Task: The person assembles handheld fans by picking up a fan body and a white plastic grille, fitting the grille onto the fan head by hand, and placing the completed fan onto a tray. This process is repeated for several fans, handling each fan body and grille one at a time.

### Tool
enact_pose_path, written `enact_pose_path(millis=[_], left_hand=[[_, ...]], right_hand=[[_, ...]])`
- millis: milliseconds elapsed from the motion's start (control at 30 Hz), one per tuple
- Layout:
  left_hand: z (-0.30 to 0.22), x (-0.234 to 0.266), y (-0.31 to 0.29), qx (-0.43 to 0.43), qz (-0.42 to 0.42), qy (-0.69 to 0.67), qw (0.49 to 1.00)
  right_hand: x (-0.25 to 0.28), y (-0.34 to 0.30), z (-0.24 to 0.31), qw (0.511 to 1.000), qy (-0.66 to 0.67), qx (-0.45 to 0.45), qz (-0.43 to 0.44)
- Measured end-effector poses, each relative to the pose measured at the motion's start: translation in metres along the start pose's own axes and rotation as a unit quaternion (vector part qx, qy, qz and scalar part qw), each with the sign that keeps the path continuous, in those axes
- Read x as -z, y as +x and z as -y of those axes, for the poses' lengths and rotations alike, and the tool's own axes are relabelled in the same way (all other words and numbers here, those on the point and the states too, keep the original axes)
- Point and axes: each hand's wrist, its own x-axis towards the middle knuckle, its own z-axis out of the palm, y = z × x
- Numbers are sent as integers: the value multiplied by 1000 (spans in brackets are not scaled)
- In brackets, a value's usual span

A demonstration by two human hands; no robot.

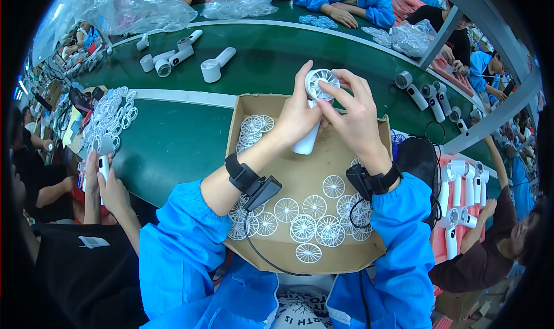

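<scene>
On my remote feed I see a long green counter (254, 52) running behind a green bench (161, 135), a pale rail (184, 97) between them, a grey metal frame (442, 37) at right and white lamps (23, 88) far left.

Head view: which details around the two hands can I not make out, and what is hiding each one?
In the head view:
- Handheld fan: its far side faces away; the left hand covers part of its handle, and the right hand covers part of its round front.
- White spoked discs: they overlap, so their number is unclear.
- Cardboard box: the right sleeve hides part of its right wall.
- Person at right: partly cut off by the dark fisheye rim.
</scene>
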Motion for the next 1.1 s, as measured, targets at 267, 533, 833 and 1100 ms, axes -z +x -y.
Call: enact_pose_path(millis=[267,533,833,1100], left_hand=[[-3,6,1,17,69,-101,992],[-21,14,1,17,84,-125,989],[3,12,18,87,5,-134,987],[41,38,26,-87,-4,108,990]], right_hand=[[-2,1,-11,869,422,-252,55],[1,10,-11,751,565,-333,71],[8,12,-28,730,484,-456,156],[63,-20,-277,910,-133,-355,168]])
